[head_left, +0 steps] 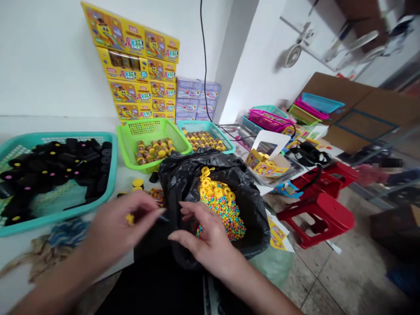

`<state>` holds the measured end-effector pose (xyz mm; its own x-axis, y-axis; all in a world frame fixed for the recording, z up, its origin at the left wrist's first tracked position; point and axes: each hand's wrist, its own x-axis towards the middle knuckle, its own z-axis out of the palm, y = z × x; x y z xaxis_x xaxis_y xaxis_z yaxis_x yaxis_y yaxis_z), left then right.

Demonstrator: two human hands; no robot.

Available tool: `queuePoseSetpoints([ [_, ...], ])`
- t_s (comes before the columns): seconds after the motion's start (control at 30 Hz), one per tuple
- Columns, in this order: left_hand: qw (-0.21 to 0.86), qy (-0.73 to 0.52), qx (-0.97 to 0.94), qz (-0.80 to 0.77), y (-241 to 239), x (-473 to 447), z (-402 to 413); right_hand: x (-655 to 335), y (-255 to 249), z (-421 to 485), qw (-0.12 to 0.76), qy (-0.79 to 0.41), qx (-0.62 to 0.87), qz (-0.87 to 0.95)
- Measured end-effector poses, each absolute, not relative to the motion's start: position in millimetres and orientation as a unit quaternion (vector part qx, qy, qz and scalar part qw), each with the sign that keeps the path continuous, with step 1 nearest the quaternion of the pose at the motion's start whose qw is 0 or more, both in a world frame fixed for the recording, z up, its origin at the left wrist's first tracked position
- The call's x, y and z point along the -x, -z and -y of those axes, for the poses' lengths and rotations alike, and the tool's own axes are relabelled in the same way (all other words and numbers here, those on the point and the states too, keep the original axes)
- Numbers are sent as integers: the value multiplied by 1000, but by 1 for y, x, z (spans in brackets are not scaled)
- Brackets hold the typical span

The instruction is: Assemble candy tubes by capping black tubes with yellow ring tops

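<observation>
My left hand [126, 225], blurred by motion, is closed in a pinch to the left of a bin lined with a black plastic bag [179, 175]. A small dark sliver shows at its fingertips, too smeared to name. Inside the curl of its fingers a bit of yellow [130, 219] is visible. Over the bag's near left rim, my right hand [208, 238] has thumb and fingers apart, nothing between them. Many small coloured beads [226, 218] fill the bag, with yellow ring-shaped plastic pieces [216, 191] on top of them.
A teal basket [113, 175] of black cups stands left, beside crumpled cloths [52, 249]. Green [123, 151] and light-blue [231, 148] baskets hold small yellow-capped jars. Yellow boxes [134, 89] are stacked behind. An open carton [269, 168] sits on a metal tray; red stools [323, 216] stand right.
</observation>
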<state>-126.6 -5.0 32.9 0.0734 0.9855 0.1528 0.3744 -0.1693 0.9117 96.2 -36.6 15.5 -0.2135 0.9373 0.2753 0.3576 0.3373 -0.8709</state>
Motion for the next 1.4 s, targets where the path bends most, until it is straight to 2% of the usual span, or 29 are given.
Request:
queuePoseSetpoints([
  [0.1, 350, -399, -723, -443, -27, 63, 12, -110, -20, 33, 369, -306, 458, 749],
  [0.2, 401, -397, -724, -396, -16, 36, 5, -131, -22, 24, 306, -302, 480, 765],
  [0.3, 458, -385, -718, -355, -4, 28, -3, -152, -22, 15, 203, -296, 513, 780],
  [0.47, 518, -383, -658, -389, 6, 29, -9, -174, -21, 5, -47, -55, 616, 784],
  [0.57, 535, -376, -635, -411, 5, 31, -10, -175, -14, -1, -119, -19, 636, 762],
  [0.7, 537, -378, -637, -405, 4, 31, -9, -169, 1, -11, -93, -79, 609, 783],
  [0.9, 483, -395, -665, -411, 13, 32, -8, -170, 6, -11, 25, -158, 593, 789],
  [0.97, 450, -397, -688, -408, 14, 31, -8, -170, 4, -5, 117, -204, 577, 782],
  [1.07, 449, -383, -711, -382, 12, 28, -7, -165, 3, 7, 311, -277, 510, 753],
  [1.13, 463, -379, -714, -364, 9, 27, -5, -161, 2, 14, 372, -279, 481, 743],
  [1.2, 470, -376, -712, -360, 7, 28, -3, -159, 0, 17, 374, -269, 481, 746],
  [1.27, 474, -372, -706, -373, 6, 29, -2, -162, -4, 15, 329, -279, 485, 760],
  [1.4, 529, -369, -653, -396, 6, 32, -2, -179, -10, -11, 121, -223, 550, 796],
])
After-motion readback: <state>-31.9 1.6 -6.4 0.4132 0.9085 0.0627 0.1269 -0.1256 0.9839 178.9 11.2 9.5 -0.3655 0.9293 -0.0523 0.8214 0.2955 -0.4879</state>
